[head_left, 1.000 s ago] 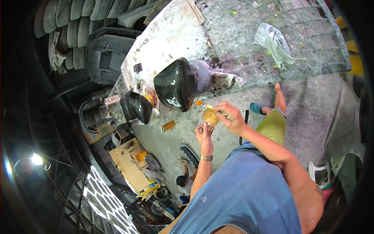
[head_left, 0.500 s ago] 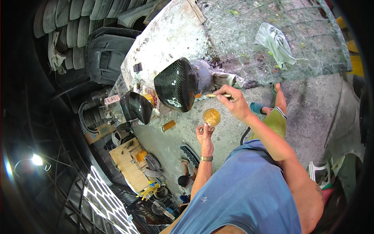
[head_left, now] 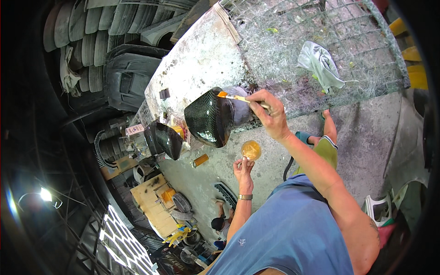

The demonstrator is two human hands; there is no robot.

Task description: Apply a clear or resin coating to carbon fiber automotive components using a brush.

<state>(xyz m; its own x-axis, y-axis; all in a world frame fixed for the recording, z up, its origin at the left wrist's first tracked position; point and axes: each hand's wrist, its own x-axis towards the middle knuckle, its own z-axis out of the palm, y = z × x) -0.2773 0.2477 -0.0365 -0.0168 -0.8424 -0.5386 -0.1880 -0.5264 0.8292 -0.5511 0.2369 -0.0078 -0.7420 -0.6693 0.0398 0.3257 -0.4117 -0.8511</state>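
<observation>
The right hand [head_left: 271,114], right of centre, pinches a brush [head_left: 238,97] by its pale handle; the orange tip meets the upper right edge of a shell [head_left: 205,117], at the frame's centre. Lower down, the left hand [head_left: 244,168] grips a cup [head_left: 251,150] by its lower rim, and grey floor [head_left: 357,123] shows all round it, a gap parting it from both the shell and the right hand. The table [head_left: 190,59] edge slants from centre up to the right, and the shell's lower tip reaches past it in this view. A second shell [head_left: 168,141] sits just beside, at lower left.

Both shells are black, curved and glossy, with a woven pattern. The cup is round, its contents amber. The table is smooth and pale at left, rough with stringy fibres at right, where a crumpled grey rag [head_left: 318,64] lies.
</observation>
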